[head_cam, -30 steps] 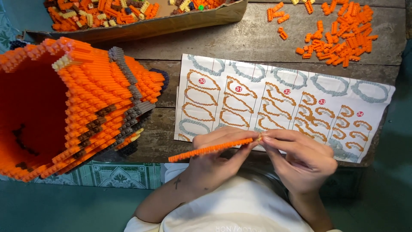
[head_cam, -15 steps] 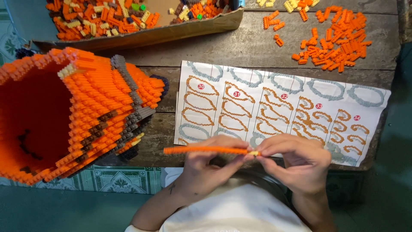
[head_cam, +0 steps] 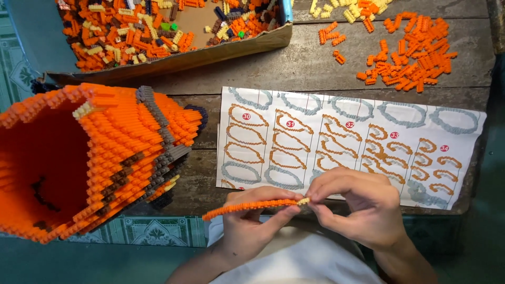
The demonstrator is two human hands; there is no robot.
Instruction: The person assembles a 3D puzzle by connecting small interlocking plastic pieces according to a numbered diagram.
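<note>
Strip (head_cam: 251, 206) now level; left-right axis

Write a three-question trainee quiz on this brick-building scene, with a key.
1. True or false: the left hand holds the orange brick strip.
2. The right hand pinches which end of the strip? A) the far orange tip B) the pale end by its fingertips
3. What lies on the table beyond the hands?

Key: 1 true. 2 B. 3 The instruction sheet printed with ring outlines.
</note>
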